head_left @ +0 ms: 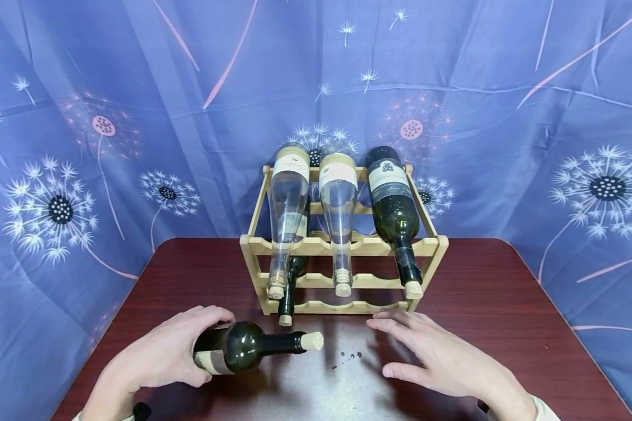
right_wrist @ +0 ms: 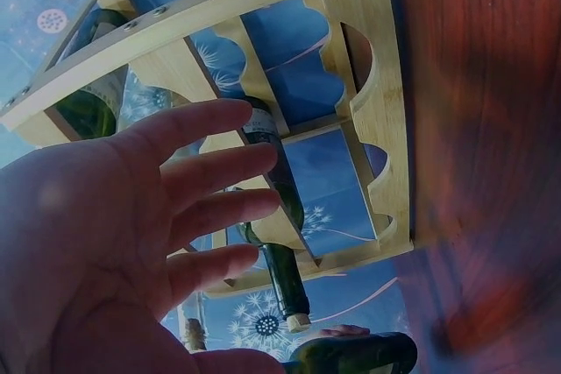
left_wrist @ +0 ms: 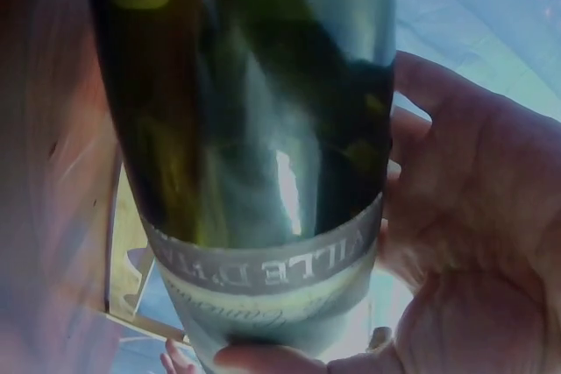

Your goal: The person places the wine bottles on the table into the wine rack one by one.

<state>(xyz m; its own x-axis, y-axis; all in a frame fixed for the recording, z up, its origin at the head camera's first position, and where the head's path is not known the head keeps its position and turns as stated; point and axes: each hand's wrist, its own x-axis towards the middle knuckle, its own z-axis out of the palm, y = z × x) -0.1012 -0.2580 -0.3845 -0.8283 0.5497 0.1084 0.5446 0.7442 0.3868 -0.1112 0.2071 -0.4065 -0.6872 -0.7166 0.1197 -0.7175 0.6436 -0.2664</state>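
Observation:
My left hand (head_left: 163, 346) grips a dark green wine bottle (head_left: 244, 346) around its body. The bottle lies on its side in the air over the table's front left, its corked neck pointing right. A pale label (left_wrist: 285, 271) wraps its lower part in the left wrist view. My right hand (head_left: 442, 354) holds nothing, its fingers spread low over the table before the right front corner of the wooden wine rack (head_left: 368, 248). On the rack's top tier lie two clear bottles (head_left: 287, 202) and a dark one (head_left: 395, 213). Another dark bottle (head_left: 287, 298) lies lower at the left.
The rack stands on a dark red wooden table (head_left: 189, 272), and its lower tiers show scalloped rails (right_wrist: 346, 94). Several small dark spots (head_left: 352, 355) mark the tabletop between the hands. A blue dandelion-print curtain (head_left: 137, 117) hangs close around the back and sides.

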